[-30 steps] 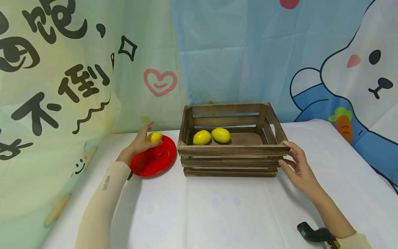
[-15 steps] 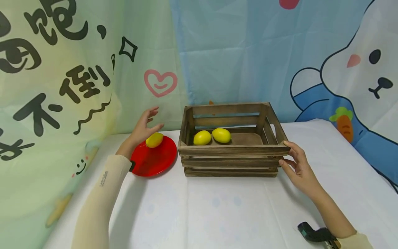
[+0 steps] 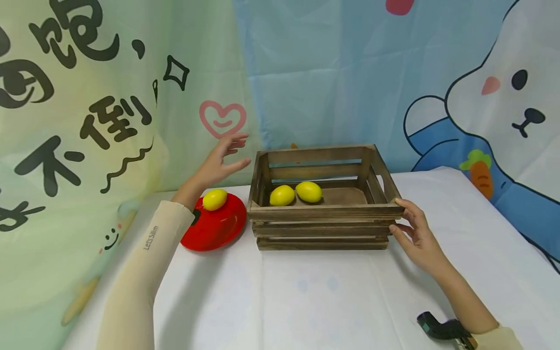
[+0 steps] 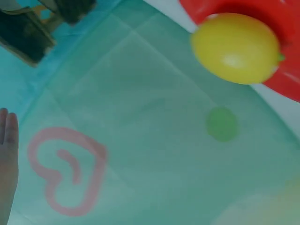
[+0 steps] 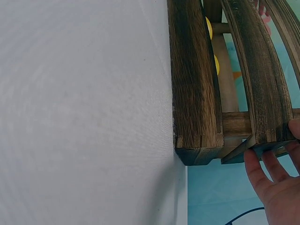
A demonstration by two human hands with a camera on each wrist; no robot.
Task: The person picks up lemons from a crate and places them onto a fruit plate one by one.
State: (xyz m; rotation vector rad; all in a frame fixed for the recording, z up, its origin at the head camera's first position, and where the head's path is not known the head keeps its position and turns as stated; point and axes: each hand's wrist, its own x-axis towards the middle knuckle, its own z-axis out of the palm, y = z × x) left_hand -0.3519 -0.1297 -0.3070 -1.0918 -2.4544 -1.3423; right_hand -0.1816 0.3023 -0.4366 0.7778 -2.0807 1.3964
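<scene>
My left hand [image 3: 218, 163] hangs in the air above the far side of a red plate [image 3: 214, 236], fingers extended and holding nothing. Below it, a yellow lemon [image 3: 215, 199] sits toward the back of the plate; the left wrist view shows this lemon [image 4: 234, 49] up close. Two more lemons lie inside a brown slatted wooden crate [image 3: 323, 212], one at the left [image 3: 282, 195] and one beside it [image 3: 308, 192]. With thumb on the front and fingers at the end, my right hand [image 3: 417, 238] holds the crate's front right corner.
A white cloth [image 3: 306, 301] covers the table. Behind it hangs a printed curtain [image 3: 302, 97] with a heart and a bear. The plate stands close to the crate's left side. A black wrist device [image 3: 442, 328] is on the right forearm.
My left hand has lifted off the lemon on the plate, moving up and to the right. The lemon stays on the plate. The right hand keeps its place on the crate.
</scene>
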